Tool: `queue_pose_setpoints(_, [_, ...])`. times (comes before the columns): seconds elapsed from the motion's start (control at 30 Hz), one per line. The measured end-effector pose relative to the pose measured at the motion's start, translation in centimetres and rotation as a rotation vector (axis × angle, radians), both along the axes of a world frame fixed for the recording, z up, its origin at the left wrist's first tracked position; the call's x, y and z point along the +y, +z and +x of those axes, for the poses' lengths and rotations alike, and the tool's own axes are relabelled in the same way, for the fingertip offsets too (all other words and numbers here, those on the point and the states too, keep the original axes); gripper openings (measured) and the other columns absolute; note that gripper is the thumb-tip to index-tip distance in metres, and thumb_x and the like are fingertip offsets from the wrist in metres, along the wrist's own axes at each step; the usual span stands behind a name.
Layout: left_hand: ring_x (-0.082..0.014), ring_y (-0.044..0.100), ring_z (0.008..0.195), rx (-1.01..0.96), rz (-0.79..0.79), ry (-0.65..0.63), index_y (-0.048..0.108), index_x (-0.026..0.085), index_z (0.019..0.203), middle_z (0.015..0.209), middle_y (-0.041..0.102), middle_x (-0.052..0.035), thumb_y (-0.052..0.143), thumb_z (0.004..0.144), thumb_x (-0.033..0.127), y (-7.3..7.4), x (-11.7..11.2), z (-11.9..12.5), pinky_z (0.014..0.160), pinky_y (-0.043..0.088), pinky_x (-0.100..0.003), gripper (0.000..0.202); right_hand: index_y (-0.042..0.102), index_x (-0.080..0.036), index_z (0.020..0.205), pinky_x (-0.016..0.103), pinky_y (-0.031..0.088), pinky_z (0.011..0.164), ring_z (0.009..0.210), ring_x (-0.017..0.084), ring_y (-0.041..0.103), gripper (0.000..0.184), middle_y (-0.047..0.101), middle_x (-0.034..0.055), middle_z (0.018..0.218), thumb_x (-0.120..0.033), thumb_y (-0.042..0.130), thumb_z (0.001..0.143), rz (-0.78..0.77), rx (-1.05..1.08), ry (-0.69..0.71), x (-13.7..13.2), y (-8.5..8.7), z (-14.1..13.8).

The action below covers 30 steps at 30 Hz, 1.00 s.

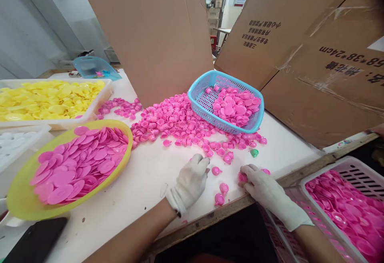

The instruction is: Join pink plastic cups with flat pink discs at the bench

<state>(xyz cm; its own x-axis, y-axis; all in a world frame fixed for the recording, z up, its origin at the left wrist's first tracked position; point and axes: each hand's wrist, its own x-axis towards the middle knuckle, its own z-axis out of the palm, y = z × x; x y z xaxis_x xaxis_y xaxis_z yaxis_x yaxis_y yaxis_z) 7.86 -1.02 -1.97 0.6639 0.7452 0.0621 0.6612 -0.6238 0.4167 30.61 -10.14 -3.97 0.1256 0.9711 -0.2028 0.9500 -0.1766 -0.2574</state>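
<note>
Both my hands wear white gloves and rest on the white table (144, 183) near its front edge. My left hand (189, 183) lies palm down, fingers curled towards a small pink cup piece (216, 171). My right hand (261, 185) is closed on a pink piece (242, 177) at its fingertips. Two more pink cup pieces (221, 194) lie between the hands. A large heap of small pink cups (177, 123) spreads across the table behind them. One green piece (254, 153) lies at the heap's near right edge.
A yellow bowl of pink discs (18, 199) sits at left, a blue basket of pink discs (196, 95) at the back. A white tray of yellow discs (99, 103) stands far left. A pink crate of pink parts (348, 167) is at right. Cardboard sheets (156, 35) stand behind.
</note>
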Motion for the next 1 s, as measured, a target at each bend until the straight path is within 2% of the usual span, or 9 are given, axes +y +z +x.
queue_pose_setpoints(0.1, [-0.0177, 0.055, 0.087, 0.09, 0.047, -0.09, 0.055, 0.018, 0.105, 0.107, 0.053, -0.0082, 0.039, 0.088, 0.013, 0.1, 3.1, 2.8, 0.075, 0.047, -0.029, 0.024, 0.051, -0.019, 0.095, 0.027, 0.034, 0.068, 0.08, 0.018, 0.056, 0.018, 0.056, 0.006, 0.097, -0.015, 0.047, 0.078, 0.039, 0.051, 0.009, 0.2, 0.1, -1.0])
queue_pose_setpoints(0.23, [-0.0221, 0.055, 0.096, 0.138, 0.049, -0.176, 0.06, 0.015, 0.097, 0.106, 0.057, -0.0118, 0.043, 0.082, 0.006, -1.3, 5.1, 5.1, 0.081, 0.044, -0.033, 0.025, 0.051, -0.021, 0.095, 0.025, 0.032, 0.064, 0.078, 0.016, 0.056, 0.019, 0.055, 0.0029, 0.093, -0.016, 0.049, 0.077, 0.047, 0.053, 0.03, 0.3, 0.3, -1.5])
queue_pose_setpoints(0.33, [-0.0198, 0.057, 0.092, 0.11, 0.028, -0.16, 0.06, 0.015, 0.096, 0.099, 0.06, -0.0097, 0.044, 0.083, 0.01, -1.6, 4.8, 4.2, 0.08, 0.044, -0.03, 0.02, 0.055, -0.021, 0.086, 0.025, 0.03, 0.061, 0.072, 0.015, 0.055, 0.01, 0.054, 0.0016, 0.088, -0.019, 0.051, 0.077, -0.022, 0.023, 0.028, 0.3, 0.8, -1.5])
queue_pose_setpoints(0.4, [-0.0165, 0.058, 0.086, 0.031, -0.047, -0.093, 0.057, 0.016, 0.101, 0.095, 0.062, -0.0067, 0.044, 0.086, 0.016, -1.4, 4.1, 2.8, 0.076, 0.045, -0.026, 0.02, 0.057, -0.021, 0.083, 0.024, 0.031, 0.06, 0.072, 0.015, 0.056, 0.008, 0.055, 0.0014, 0.087, -0.019, 0.053, 0.076, -0.047, 0.051, 0.042, 0.5, 1.1, -1.4])
queue_pose_setpoints(0.5, [-0.0147, 0.059, 0.078, -0.092, -0.199, 0.01, 0.059, 0.018, 0.099, 0.088, 0.065, -0.0027, 0.047, 0.087, 0.023, -0.9, 3.0, 0.9, 0.071, 0.044, -0.025, 0.018, 0.059, -0.022, 0.091, 0.025, 0.036, 0.062, 0.073, 0.015, 0.057, 0.014, 0.057, 0.0022, 0.09, -0.018, 0.051, 0.081, 0.051, 0.128, 0.075, 1.7, 1.6, -1.7])
queue_pose_setpoints(0.63, [-0.0175, 0.058, 0.081, -0.062, -0.069, -0.008, 0.064, 0.02, 0.085, 0.085, 0.065, -0.0026, 0.05, 0.086, 0.026, -0.9, 2.0, 0.5, 0.077, 0.042, -0.029, 0.015, 0.06, -0.02, 0.095, 0.028, 0.041, 0.072, 0.083, 0.018, 0.058, 0.017, 0.062, 0.0048, 0.089, -0.016, 0.046, 0.087, 0.272, 0.126, 0.18, 5.2, 1.6, -3.3])
queue_pose_setpoints(0.77, [-0.0178, 0.057, 0.085, -0.075, 0.002, 0.017, 0.066, 0.02, 0.086, 0.092, 0.065, -0.0039, 0.048, 0.087, 0.022, -1.5, 2.2, 0.4, 0.08, 0.042, -0.03, 0.018, 0.06, -0.018, 0.102, 0.027, 0.043, 0.076, 0.087, 0.017, 0.058, 0.028, 0.064, 0.006, 0.094, -0.005, 0.045, 0.083, 0.326, 0.148, 0.236, 8.5, 1.5, -5.7])
queue_pose_setpoints(0.9, [-0.0181, 0.058, 0.09, -0.193, -0.04, 0.119, 0.065, 0.018, 0.095, 0.096, 0.066, -0.005, 0.046, 0.084, 0.014, -2.3, 2.8, -0.6, 0.086, 0.042, -0.03, 0.022, 0.06, -0.018, 0.098, 0.026, 0.043, 0.08, 0.091, 0.016, 0.057, 0.027, 0.062, 0.0054, 0.097, -0.003, 0.044, 0.082, 0.334, 0.204, 0.321, 8.7, 1.7, -6.8])
queue_pose_setpoints(1.0, [-0.0169, 0.06, 0.083, -0.304, -0.1, 0.16, 0.064, 0.017, 0.094, 0.091, 0.067, -0.0044, 0.045, 0.085, 0.016, -2.9, 3.0, -0.9, 0.08, 0.045, -0.029, 0.021, 0.058, -0.019, 0.097, 0.027, 0.044, 0.077, 0.091, 0.017, 0.055, 0.021, 0.059, 0.0049, 0.098, -0.008, 0.049, 0.081, 0.32, 0.205, 0.394, 8.1, 1.0, -7.3])
